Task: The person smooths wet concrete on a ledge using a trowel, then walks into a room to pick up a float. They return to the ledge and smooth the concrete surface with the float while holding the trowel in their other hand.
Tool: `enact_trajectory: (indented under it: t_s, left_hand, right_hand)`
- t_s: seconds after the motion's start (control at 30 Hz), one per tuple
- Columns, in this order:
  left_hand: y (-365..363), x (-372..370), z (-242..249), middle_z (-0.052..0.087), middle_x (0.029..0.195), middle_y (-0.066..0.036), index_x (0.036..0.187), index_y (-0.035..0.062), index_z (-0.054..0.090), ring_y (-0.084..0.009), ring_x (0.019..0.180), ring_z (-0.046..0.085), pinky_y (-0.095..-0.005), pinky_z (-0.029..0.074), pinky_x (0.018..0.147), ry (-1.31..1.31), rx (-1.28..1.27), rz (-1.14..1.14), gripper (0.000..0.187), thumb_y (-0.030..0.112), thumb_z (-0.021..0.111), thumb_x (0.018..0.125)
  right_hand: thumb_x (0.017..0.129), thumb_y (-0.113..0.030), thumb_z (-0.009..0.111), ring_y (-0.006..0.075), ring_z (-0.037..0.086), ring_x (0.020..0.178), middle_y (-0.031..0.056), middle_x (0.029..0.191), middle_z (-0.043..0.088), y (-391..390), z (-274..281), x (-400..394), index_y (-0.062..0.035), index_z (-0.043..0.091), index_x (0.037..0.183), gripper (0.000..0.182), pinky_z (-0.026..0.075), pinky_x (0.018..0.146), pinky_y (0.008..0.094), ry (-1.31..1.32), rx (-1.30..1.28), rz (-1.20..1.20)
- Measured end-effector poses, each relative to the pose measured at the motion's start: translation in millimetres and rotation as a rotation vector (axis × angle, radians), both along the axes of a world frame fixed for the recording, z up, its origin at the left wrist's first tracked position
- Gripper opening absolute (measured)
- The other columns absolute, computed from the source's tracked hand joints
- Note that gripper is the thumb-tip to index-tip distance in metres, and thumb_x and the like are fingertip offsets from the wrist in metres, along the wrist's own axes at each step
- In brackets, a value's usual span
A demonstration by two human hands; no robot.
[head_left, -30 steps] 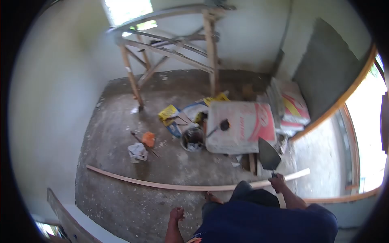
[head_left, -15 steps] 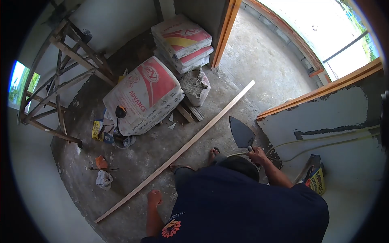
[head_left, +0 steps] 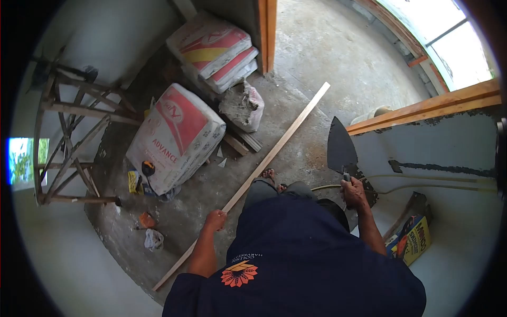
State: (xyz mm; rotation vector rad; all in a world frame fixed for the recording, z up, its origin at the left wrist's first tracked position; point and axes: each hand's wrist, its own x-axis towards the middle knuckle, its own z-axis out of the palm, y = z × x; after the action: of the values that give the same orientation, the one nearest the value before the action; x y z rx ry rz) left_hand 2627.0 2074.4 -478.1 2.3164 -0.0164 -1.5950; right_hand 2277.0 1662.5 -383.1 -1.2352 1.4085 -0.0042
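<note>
My right hand [head_left: 354, 193] is closed around the handle of a pointed trowel [head_left: 340, 147], its dark blade directed away from me above the floor by the doorway. My left hand [head_left: 215, 220] has its fingers curled in a loose fist and overlaps a long wooden strip [head_left: 277, 149] in view. I see nothing in its fingers, and contact with the strip is not evident. The strip runs diagonally across the floor past my feet [head_left: 268, 176]. A dark rounded container [head_left: 335, 212] shows partly beside my right forearm.
Cement bags [head_left: 177, 138] lie ahead to the left, with more bags [head_left: 211, 45] stacked behind and an open bag [head_left: 243, 107] alongside. A wooden trestle [head_left: 79, 113] stands at the left wall. Hoses [head_left: 422, 178] cross at right, near a yellow-and-blue bag [head_left: 417, 240].
My left hand has moved forward, now overlapping the wooden strip in view. The trowel has shifted right and forward in my right hand. My view has turned somewhat.
</note>
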Motion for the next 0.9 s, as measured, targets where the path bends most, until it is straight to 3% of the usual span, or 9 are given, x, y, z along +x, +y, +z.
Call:
enact_trajectory:
  t_s: [0.17, 0.2, 0.33, 0.53, 0.7, 0.8, 0.9]
  left_hand:
    - [-121, 53, -9, 0.061, 0.072, -0.007, 0.106, 0.0015, 0.061, -0.0163, 0.049, 0.058, -0.0319, 0.046, 0.042, -0.035, -0.031, -0.086, 0.022, 0.020, 0.055, 0.095]
    - [-153, 56, 5, 0.062, 0.077, -0.007, 0.112, 0.0019, 0.059, -0.0168, 0.049, 0.058, -0.0318, 0.045, 0.041, 0.003, -0.028, -0.064, 0.025, 0.020, 0.053, 0.096]
    - [-235, 66, -4, 0.063, 0.082, -0.009, 0.116, 0.0017, 0.056, -0.0176, 0.050, 0.059, -0.0308, 0.046, 0.041, 0.040, 0.068, -0.163, 0.026, 0.019, 0.052, 0.097]
    - [-361, 74, 14, 0.066, 0.081, -0.011, 0.110, -0.0027, 0.059, -0.0189, 0.050, 0.060, -0.0330, 0.050, 0.045, 0.020, 0.072, -0.558, 0.027, 0.019, 0.053, 0.096]
    - [-459, 112, -16, 0.067, 0.079, -0.013, 0.111, -0.0016, 0.060, -0.0221, 0.058, 0.066, -0.0351, 0.053, 0.049, -0.010, 0.007, -0.464, 0.028, 0.019, 0.049, 0.095]
    - [-523, 145, -39, 0.066, 0.079, -0.014, 0.116, -0.0020, 0.056, -0.0233, 0.053, 0.065, -0.0349, 0.052, 0.042, -0.020, -0.019, -0.613, 0.030, 0.018, 0.049, 0.095]
    - [-518, 223, -152, 0.069, 0.092, -0.015, 0.119, 0.0015, 0.057, -0.0229, 0.059, 0.065, -0.0368, 0.054, 0.053, 0.062, -0.164, -0.813, 0.036, 0.028, 0.050, 0.097]
  right_hand:
    - [0.092, -0.029, 0.060, 0.0104, 0.053, 0.055, 0.0028, 0.073, 0.058, -43, 21, 3, -0.0069, 0.055, 0.088, 0.024, 0.043, 0.047, 0.0279, -0.174, 0.102, -0.228]
    - [0.092, -0.031, 0.061, 0.0106, 0.055, 0.055, 0.0035, 0.076, 0.060, -55, 20, 7, -0.0063, 0.055, 0.090, 0.025, 0.044, 0.048, 0.0272, -0.200, 0.139, -0.297]
    - [0.095, -0.035, 0.057, 0.0108, 0.058, 0.055, 0.0041, 0.075, 0.061, -117, 7, 24, -0.0055, 0.052, 0.092, 0.031, 0.048, 0.047, 0.0266, -0.287, 0.235, -0.391]
    - [0.096, -0.037, 0.056, 0.0128, 0.058, 0.053, 0.0049, 0.073, 0.061, -206, -26, 35, -0.0052, 0.052, 0.095, 0.032, 0.049, 0.045, 0.0281, -0.449, 0.448, -0.584]
    - [0.095, -0.036, 0.057, 0.0133, 0.060, 0.052, 0.0051, 0.073, 0.062, -255, -28, 33, -0.0059, 0.053, 0.095, 0.030, 0.049, 0.044, 0.0291, -0.486, 0.496, -0.686]
    - [0.094, -0.036, 0.058, 0.0131, 0.060, 0.052, 0.0047, 0.072, 0.062, -283, -35, 42, -0.0059, 0.054, 0.095, 0.030, 0.049, 0.043, 0.0293, -0.528, 0.493, -0.748]
    - [0.092, -0.035, 0.062, 0.0136, 0.060, 0.052, 0.0049, 0.072, 0.061, -316, -37, 54, -0.0050, 0.054, 0.095, 0.032, 0.050, 0.044, 0.0292, -0.553, 0.462, -0.830]
